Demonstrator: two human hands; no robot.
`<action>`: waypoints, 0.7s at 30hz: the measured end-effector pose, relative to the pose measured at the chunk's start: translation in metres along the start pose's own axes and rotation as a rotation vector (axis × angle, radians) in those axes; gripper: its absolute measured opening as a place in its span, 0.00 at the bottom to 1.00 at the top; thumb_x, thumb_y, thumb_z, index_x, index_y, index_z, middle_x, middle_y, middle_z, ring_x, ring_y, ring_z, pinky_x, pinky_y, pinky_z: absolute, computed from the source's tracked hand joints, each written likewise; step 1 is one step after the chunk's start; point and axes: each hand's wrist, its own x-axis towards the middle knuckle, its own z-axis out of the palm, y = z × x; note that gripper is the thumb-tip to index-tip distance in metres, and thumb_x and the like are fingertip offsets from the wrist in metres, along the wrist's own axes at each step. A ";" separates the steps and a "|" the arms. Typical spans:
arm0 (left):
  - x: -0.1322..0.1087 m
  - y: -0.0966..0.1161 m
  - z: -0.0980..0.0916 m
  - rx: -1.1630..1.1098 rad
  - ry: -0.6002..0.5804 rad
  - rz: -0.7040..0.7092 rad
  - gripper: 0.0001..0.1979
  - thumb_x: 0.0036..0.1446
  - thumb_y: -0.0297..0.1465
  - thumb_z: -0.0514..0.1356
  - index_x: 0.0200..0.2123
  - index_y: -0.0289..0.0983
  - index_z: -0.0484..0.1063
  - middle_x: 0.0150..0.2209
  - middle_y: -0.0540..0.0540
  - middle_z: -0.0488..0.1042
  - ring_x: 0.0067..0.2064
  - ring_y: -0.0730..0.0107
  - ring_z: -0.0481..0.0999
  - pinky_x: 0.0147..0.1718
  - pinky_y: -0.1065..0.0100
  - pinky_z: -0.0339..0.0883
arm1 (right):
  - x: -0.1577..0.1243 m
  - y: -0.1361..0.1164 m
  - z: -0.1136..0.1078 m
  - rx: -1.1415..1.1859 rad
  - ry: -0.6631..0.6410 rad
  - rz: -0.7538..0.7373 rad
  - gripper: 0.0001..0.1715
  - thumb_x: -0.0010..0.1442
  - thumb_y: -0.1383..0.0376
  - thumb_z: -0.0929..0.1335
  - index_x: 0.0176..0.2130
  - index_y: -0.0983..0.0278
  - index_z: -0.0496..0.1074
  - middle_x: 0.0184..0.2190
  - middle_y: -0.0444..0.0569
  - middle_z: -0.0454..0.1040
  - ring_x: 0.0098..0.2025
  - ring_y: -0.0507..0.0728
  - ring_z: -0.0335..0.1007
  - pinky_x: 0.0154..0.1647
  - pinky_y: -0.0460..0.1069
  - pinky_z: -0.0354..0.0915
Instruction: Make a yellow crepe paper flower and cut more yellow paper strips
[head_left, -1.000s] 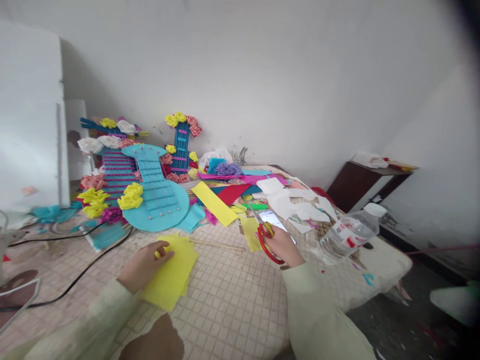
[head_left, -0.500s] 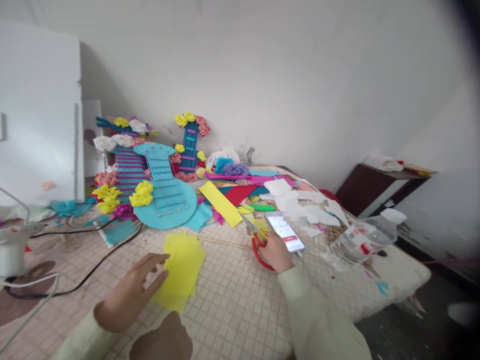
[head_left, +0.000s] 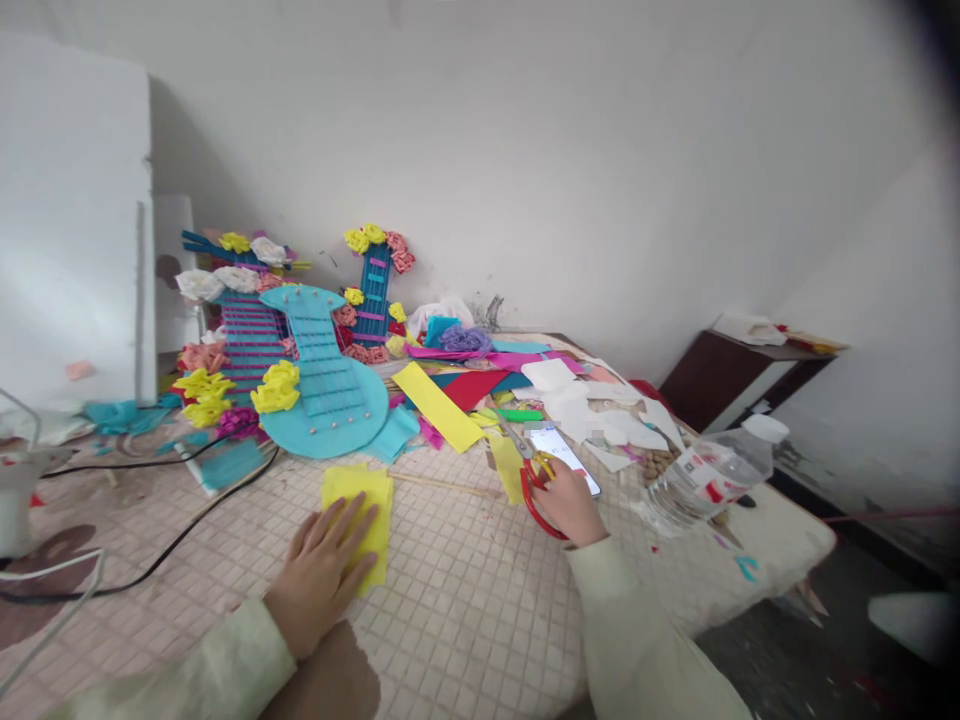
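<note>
Yellow paper sheets (head_left: 375, 545) lie in a loose stack on the tiled-pattern table cover. Flat on top of them rests my left hand (head_left: 322, 565), fingers spread. My right hand (head_left: 566, 500) is closed around the handles of red-handled scissors (head_left: 534, 495), whose blades point away and to the left. Beside the blades lies a smaller yellow paper piece (head_left: 508, 468). Just behind my right hand is a phone (head_left: 559, 450) with a lit screen, partly covered by that hand. A thin stick (head_left: 442, 484) lies between the two hands.
Turquoise guitar-shaped craft (head_left: 324, 375) and paper flowers (head_left: 206, 395) stand at the back left. Coloured strips (head_left: 439, 405) and white scraps (head_left: 574, 405) cover the back. A plastic bottle (head_left: 712, 475) lies tilted at right. Black cable (head_left: 187, 530) runs along the left.
My left hand has moved right and come down flat on the yellow sheets. My right hand with the scissors has shifted slightly right, uncovering the small yellow piece.
</note>
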 end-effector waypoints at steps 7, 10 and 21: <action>0.005 0.030 -0.027 -0.052 0.034 -0.042 0.25 0.55 0.41 0.53 0.55 0.42 0.64 0.60 0.42 0.61 0.61 0.43 0.54 0.56 0.37 0.35 | 0.005 0.009 0.004 0.125 0.093 0.002 0.05 0.49 0.64 0.66 0.28 0.63 0.68 0.28 0.50 0.73 0.34 0.59 0.70 0.32 0.48 0.59; 0.016 0.056 -0.047 -0.270 -0.133 0.011 0.22 0.54 0.39 0.54 0.52 0.42 0.67 0.58 0.44 0.65 0.60 0.47 0.56 0.56 0.40 0.39 | 0.007 0.012 0.010 0.219 0.188 0.012 0.07 0.48 0.62 0.67 0.29 0.64 0.67 0.29 0.51 0.73 0.35 0.60 0.70 0.35 0.49 0.60; 0.150 0.135 -0.017 -0.557 -0.372 -0.112 0.18 0.58 0.36 0.56 0.51 0.37 0.64 0.52 0.41 0.67 0.48 0.57 0.70 0.45 0.50 0.65 | -0.011 0.024 0.032 0.743 0.505 0.037 0.18 0.50 0.53 0.68 0.33 0.65 0.65 0.21 0.41 0.67 0.22 0.52 0.64 0.25 0.47 0.63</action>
